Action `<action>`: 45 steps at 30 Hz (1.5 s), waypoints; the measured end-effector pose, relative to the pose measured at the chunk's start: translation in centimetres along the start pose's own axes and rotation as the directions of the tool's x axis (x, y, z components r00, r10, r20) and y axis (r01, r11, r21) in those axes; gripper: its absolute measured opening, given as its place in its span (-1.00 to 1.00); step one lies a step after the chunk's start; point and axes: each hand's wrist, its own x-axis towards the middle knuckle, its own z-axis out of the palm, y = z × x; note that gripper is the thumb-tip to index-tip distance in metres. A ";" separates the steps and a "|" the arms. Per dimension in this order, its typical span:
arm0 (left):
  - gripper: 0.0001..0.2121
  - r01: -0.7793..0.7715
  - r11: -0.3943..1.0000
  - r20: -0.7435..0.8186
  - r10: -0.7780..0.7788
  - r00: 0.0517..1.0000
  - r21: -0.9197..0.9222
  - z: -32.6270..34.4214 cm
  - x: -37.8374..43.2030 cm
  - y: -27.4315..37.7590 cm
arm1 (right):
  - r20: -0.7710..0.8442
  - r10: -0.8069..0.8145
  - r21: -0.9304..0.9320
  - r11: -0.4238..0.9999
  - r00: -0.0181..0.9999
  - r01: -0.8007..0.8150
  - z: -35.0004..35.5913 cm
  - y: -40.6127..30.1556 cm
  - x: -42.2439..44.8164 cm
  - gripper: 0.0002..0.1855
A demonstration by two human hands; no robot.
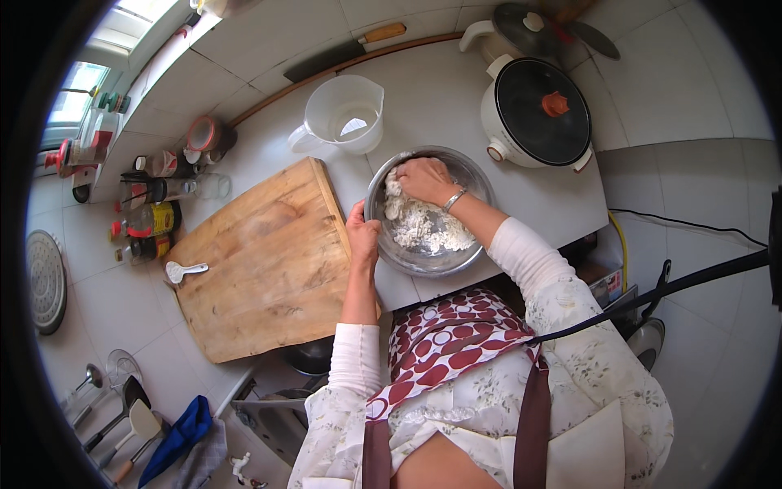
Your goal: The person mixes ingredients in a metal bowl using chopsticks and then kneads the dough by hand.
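Note:
A round metal bowl (484, 177) stands on the white counter before me. My left hand (363, 235) grips its left rim, thumb on the outside. Inside the bowl, my right hand (424, 180) presses on a lump of flour dough (393, 192) against the upper left wall, its fingertips partly hidden. Loose, shaggy flour crumbs (431, 229) lie across the bowl's bottom. Just behind the bowl is a translucent plastic measuring jug (317, 101) with some clear liquid in it. A silver bracelet circles my right wrist.
A large wooden cutting board (263, 263) lies to the left, with a white scoop (176, 271) holding white powder at its far left edge. A lidded electric pot (507, 131) stands at the back right. A cleaver (327, 60) rests against the wall. Several bottles (146, 220) line the left side.

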 end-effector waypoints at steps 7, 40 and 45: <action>-0.54 -0.072 0.997 -0.180 0.072 0.981 0.010 1.0 -0.9 -0.8 | -0.290 0.377 0.071 0.925 0.880 -0.373 -0.7 2.5 -4.8 -0.59; -0.63 -0.124 0.988 -0.223 0.141 0.965 0.089 2.3 -0.2 -1.4 | 0.064 -0.256 -0.247 0.932 0.965 0.264 5.8 -0.3 -6.9 -0.80; -0.62 -0.077 0.990 -0.219 0.102 0.970 0.120 2.3 -0.5 -0.8 | -0.139 0.021 -0.292 0.955 0.990 -0.062 3.5 3.0 -3.0 -0.73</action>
